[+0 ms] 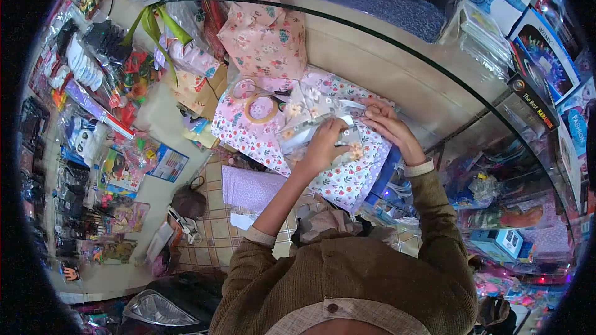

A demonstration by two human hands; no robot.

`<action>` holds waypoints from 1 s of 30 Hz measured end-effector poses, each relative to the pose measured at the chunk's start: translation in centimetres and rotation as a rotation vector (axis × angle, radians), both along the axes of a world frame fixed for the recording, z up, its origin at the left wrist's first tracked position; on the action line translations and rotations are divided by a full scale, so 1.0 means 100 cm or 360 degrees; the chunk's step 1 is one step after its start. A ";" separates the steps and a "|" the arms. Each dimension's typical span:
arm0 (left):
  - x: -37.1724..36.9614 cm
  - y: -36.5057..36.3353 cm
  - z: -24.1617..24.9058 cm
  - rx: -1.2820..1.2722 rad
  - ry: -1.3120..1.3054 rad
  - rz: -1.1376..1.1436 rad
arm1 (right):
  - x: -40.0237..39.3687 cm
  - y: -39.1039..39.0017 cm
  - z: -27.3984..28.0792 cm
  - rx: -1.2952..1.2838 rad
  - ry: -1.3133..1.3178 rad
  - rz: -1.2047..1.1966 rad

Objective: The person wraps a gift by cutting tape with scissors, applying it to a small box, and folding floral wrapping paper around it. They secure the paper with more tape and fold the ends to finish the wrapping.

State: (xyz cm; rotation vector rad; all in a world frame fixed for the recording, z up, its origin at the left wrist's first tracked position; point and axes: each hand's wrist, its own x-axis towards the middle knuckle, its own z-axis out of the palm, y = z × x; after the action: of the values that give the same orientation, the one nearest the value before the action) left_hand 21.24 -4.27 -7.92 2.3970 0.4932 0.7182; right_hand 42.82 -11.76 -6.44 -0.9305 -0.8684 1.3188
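White paper with a small flower print (351, 177) lies spread on the counter. On it rests a clear plastic packet with a pale flower pattern (304, 108). My left hand (326, 146) presses on the packet, its fingers bent over a white strip and its thumb apart. My right hand (391, 125) is at the packet's right end, fingertips together at the white strip; what they pinch is too small to make out. A roll of tan tape (261, 109) and scissors (243, 89) lie on the paper left of the packet.
Behind the paper stands a pink floral bag (264, 37). A curved glass edge (397, 42) runs across the back and right. Packaged goods hang at the left, and boxes (546, 56) stand at the right. Lilac paper (251, 187) lies below the counter's front edge.
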 end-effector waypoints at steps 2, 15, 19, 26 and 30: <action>-0.005 -0.002 0.024 0.0155 -0.0071 0.0036 | -0.007 -0.001 0.013 0.0025 0.0020 -0.0013; -0.021 0.006 0.028 0.0210 -0.0080 -0.0176 | -0.009 -0.004 0.022 0.0162 -0.0577 0.0090; -0.021 0.003 0.030 0.0283 0.0068 -0.0199 | -0.011 -0.005 0.023 0.0165 -0.0589 0.0062; -0.021 0.004 0.022 0.0321 -0.0029 -0.0229 | -0.008 -0.009 0.008 0.0200 -0.0475 0.0145; -0.021 0.004 0.019 0.0340 -0.0027 -0.0220 | -0.014 -0.013 0.007 0.0138 -0.0468 0.0104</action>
State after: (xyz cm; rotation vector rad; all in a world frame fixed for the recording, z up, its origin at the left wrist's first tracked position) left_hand 19.11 -3.92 -5.97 2.5904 0.2508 0.7620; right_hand 41.43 -13.03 -5.75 -1.0509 -1.1821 1.2062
